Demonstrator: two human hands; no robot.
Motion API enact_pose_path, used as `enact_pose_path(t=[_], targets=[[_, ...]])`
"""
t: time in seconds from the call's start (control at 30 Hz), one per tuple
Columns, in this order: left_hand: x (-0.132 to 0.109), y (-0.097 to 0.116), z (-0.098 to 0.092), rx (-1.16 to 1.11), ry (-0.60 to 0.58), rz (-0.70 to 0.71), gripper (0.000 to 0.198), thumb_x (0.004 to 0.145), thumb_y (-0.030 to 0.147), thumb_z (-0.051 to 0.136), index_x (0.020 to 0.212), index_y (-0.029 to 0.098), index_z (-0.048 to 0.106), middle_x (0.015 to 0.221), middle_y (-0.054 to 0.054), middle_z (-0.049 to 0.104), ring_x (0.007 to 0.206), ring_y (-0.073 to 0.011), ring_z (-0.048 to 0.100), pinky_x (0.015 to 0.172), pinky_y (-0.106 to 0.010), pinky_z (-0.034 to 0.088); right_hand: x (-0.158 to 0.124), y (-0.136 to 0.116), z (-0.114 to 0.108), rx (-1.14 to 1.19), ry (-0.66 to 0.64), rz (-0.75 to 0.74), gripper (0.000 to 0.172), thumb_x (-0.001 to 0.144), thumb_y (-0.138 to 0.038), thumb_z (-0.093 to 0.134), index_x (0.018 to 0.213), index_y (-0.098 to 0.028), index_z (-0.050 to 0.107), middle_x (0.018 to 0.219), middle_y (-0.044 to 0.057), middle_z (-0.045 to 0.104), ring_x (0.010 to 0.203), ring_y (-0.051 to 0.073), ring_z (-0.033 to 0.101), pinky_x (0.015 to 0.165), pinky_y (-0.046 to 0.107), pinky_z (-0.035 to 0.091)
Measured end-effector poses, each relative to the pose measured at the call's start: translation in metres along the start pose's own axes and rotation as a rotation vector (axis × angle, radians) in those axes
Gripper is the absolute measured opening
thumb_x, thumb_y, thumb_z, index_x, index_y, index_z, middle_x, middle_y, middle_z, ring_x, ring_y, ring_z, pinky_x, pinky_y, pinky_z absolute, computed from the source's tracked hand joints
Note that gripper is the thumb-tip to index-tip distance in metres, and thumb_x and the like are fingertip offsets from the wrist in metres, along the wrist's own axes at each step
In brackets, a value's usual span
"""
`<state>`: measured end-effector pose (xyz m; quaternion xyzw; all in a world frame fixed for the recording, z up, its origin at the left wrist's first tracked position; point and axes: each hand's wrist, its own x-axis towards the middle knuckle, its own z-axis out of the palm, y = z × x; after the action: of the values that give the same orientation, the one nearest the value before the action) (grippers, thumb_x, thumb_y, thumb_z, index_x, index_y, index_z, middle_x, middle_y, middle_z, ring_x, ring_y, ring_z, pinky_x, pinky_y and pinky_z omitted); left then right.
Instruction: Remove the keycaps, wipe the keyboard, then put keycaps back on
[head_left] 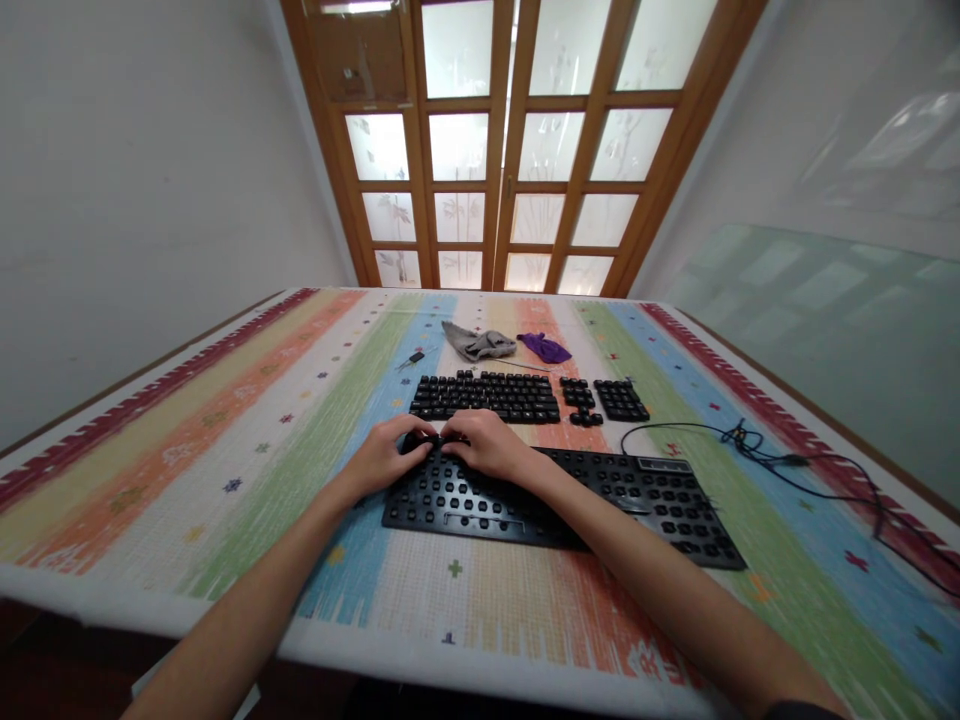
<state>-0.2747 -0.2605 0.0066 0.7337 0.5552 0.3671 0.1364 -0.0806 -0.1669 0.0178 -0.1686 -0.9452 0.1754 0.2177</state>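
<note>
A black keyboard base (pixel 480 505) lies across the tablecloth, its rows of key posts bare of caps over much of its surface. At its far left corner my left hand (pixel 382 458) bends its thumb and index finger round a small dark area. Close beside it, my right hand (pixel 486 443) has thumb and fingertips drawn together at the far edge of the base. Whatever is between the fingertips is too small and dark to make out. Just beyond my hands, loose black keycaps (pixel 487 398) are laid out in keyboard order, with the number-pad caps (pixel 621 400) to the right.
Farther back lie a grey cloth (pixel 480 343), a purple cloth (pixel 545 347), a thin rod (pixel 525 367) and a small black tool with wire prongs (pixel 415 358). A black cable (pixel 806 461) trails right from the base. Striped cloth (pixel 247 480) covers the table.
</note>
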Motion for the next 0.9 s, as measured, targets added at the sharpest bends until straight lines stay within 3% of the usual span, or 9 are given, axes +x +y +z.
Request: enact_pose_path(t=[0.9], targets=[[-0.0022,-0.0019,0.0008,-0.046,0.002,0.045,0.017,0.081,0.017,0.059,0.096,0.02,0.066,0.09,-0.002,0.069,0.085,-0.0173,0.065,0.083,-0.033,0.052,-0.0045,-0.0028,0.0074,-0.125,0.017,-0.069,0.009,0.087,-0.014,0.065,0.093,-0.015,0.072,0.087,0.008,0.069,0.081,0.019,0.064,0.071,0.028,0.045]])
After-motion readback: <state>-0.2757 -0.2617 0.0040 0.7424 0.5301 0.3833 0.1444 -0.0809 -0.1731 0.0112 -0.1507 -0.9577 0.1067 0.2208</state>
